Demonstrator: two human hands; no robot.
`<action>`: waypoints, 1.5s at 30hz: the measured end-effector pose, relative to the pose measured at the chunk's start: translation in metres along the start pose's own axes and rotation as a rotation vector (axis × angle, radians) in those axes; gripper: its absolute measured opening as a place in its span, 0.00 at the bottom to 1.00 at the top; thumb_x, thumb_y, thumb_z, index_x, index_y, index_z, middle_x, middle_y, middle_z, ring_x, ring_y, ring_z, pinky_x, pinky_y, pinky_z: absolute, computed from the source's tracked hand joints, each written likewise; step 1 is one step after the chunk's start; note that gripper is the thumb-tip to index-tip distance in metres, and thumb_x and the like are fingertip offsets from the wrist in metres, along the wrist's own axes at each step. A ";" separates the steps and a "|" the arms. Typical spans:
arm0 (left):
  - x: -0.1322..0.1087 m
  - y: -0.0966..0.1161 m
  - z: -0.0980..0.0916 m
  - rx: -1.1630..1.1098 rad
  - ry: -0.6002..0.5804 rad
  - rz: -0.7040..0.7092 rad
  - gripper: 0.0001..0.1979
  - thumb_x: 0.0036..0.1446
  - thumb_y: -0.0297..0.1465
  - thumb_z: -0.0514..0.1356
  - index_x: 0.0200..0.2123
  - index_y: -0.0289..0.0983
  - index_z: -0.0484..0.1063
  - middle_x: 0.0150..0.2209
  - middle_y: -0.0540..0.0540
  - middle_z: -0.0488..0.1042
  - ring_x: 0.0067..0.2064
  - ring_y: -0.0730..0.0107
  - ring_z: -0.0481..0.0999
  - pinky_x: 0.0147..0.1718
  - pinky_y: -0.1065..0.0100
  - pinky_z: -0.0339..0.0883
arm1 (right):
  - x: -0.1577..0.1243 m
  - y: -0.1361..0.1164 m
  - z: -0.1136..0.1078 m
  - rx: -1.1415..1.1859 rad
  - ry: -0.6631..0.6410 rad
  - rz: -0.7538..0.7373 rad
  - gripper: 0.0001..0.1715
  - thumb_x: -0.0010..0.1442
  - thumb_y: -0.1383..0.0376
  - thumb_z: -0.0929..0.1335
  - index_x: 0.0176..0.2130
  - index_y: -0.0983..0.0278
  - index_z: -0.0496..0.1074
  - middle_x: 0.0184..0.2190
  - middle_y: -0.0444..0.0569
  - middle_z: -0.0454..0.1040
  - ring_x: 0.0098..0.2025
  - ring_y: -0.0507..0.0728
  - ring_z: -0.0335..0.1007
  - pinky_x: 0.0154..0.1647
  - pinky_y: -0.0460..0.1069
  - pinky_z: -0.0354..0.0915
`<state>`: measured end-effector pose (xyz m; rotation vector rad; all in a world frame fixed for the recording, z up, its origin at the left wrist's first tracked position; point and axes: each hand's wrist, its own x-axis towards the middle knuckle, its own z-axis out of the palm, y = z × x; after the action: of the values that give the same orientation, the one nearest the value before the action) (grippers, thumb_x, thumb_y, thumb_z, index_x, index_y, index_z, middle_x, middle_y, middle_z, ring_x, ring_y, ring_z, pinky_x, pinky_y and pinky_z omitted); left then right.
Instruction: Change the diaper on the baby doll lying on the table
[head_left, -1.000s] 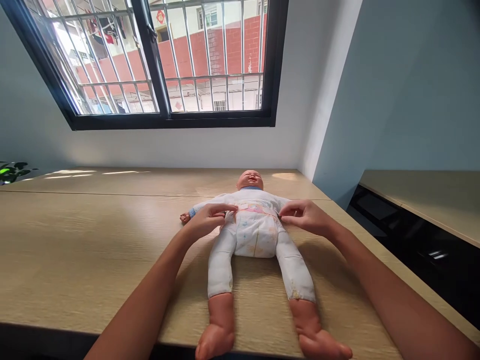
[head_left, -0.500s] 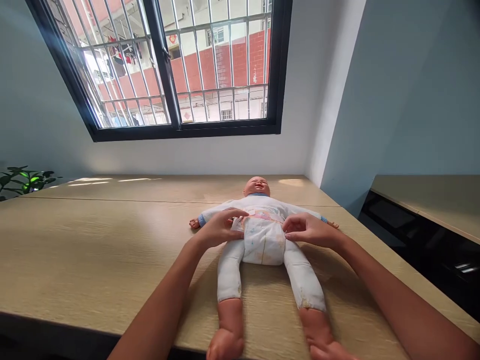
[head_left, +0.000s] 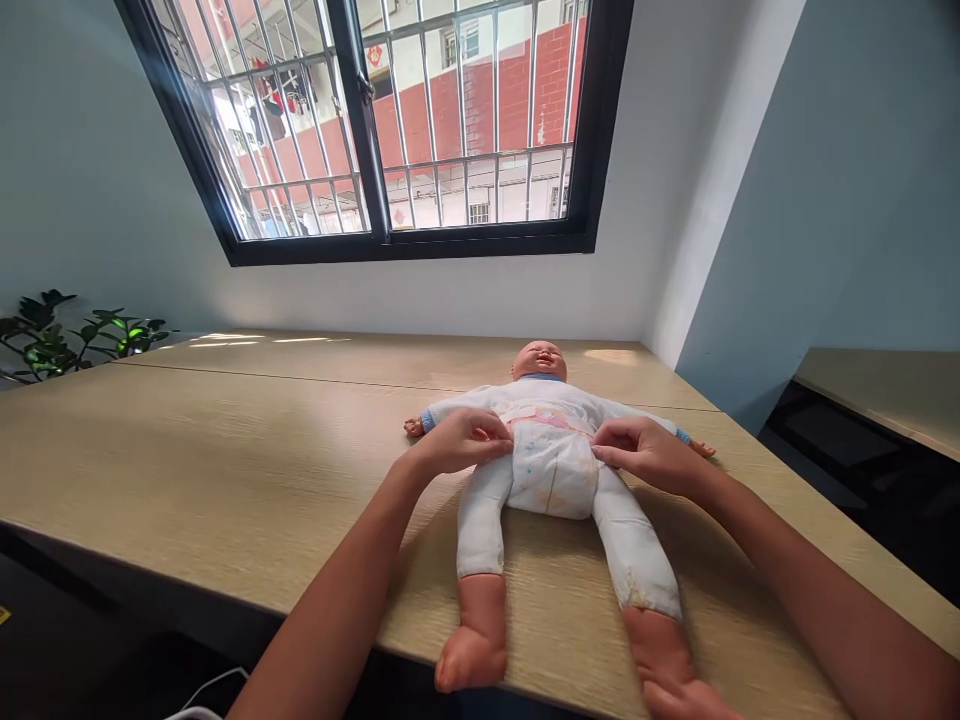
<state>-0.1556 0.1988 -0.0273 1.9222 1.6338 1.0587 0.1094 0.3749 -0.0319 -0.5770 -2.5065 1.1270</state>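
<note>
Head view:
- A baby doll [head_left: 546,400] lies on its back on a pale wood-grain table [head_left: 225,450], its head away from the person and its legs toward them.
- The doll wears a white bodysuit [head_left: 480,530] and a white diaper [head_left: 551,475] with a small print and a pink waistband.
- The left hand [head_left: 457,442] sits at the diaper's waist on the side nearest the doll's outstretched arm, fingers curled over the edge in a closed pinch, with the diaper's side right under them. Exactly what the fingertips hold is hidden by the hand.
- The right hand [head_left: 645,455] is at the opposite side of the diaper's waist, thumb and fingers drawn together in a pinch on its edge.
- The two hands are apart, with the diaper's front showing between them.
- Beyond the doll's head, a barred window [head_left: 375,130] looks out on a red-and-white building [head_left: 465,120].
- A leafy green plant [head_left: 75,340] stands far to the left of the doll, past the table's end.
- A white cable [head_left: 202,695] lies below the table's edge, to the left of the doll's feet.
</note>
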 end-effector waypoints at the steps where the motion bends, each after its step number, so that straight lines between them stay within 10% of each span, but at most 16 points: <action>1: 0.001 0.000 0.000 0.017 -0.037 0.012 0.12 0.57 0.38 0.61 0.32 0.35 0.79 0.36 0.45 0.78 0.38 0.67 0.75 0.37 0.69 0.69 | 0.000 0.000 0.001 -0.003 -0.004 -0.002 0.19 0.56 0.51 0.69 0.31 0.66 0.75 0.25 0.46 0.68 0.28 0.51 0.58 0.27 0.46 0.55; 6: 0.003 0.004 0.004 0.097 -0.072 0.037 0.04 0.52 0.30 0.63 0.32 0.36 0.76 0.33 0.48 0.75 0.37 0.69 0.73 0.39 0.69 0.67 | 0.001 0.001 0.002 -0.003 -0.011 -0.011 0.17 0.57 0.54 0.68 0.32 0.66 0.74 0.26 0.45 0.67 0.28 0.51 0.58 0.27 0.46 0.54; 12: 0.005 0.013 0.017 0.364 0.150 0.154 0.20 0.53 0.27 0.61 0.50 0.42 0.71 0.42 0.47 0.71 0.37 0.71 0.71 0.38 0.69 0.67 | 0.004 0.007 0.006 -0.006 -0.007 -0.042 0.16 0.58 0.55 0.67 0.34 0.66 0.74 0.29 0.46 0.70 0.30 0.52 0.61 0.30 0.46 0.57; 22: 0.013 0.017 0.025 0.898 0.125 0.324 0.08 0.60 0.23 0.51 0.36 0.37 0.69 0.38 0.45 0.71 0.38 0.65 0.70 0.36 0.67 0.64 | 0.007 0.012 0.015 -0.034 0.066 -0.080 0.16 0.59 0.56 0.67 0.31 0.67 0.71 0.25 0.44 0.65 0.28 0.50 0.56 0.28 0.46 0.53; 35: 0.008 0.003 0.018 0.484 0.219 0.202 0.06 0.59 0.24 0.55 0.38 0.39 0.67 0.41 0.48 0.69 0.37 0.70 0.70 0.39 0.68 0.66 | -0.003 -0.001 -0.010 0.161 -0.205 0.007 0.24 0.49 0.55 0.76 0.41 0.65 0.73 0.32 0.46 0.71 0.34 0.52 0.66 0.33 0.45 0.62; 45: 0.017 0.001 0.029 0.419 0.213 0.300 0.15 0.58 0.18 0.53 0.44 0.40 0.71 0.46 0.46 0.71 0.48 0.66 0.70 0.48 0.65 0.65 | -0.003 -0.018 0.024 -0.341 0.211 -0.145 0.13 0.53 0.68 0.67 0.41 0.62 0.66 0.25 0.41 0.71 0.27 0.50 0.63 0.30 0.46 0.56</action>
<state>-0.1326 0.2196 -0.0403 2.4616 1.8374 1.1336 0.0970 0.3471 -0.0339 -0.5563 -2.5187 0.5583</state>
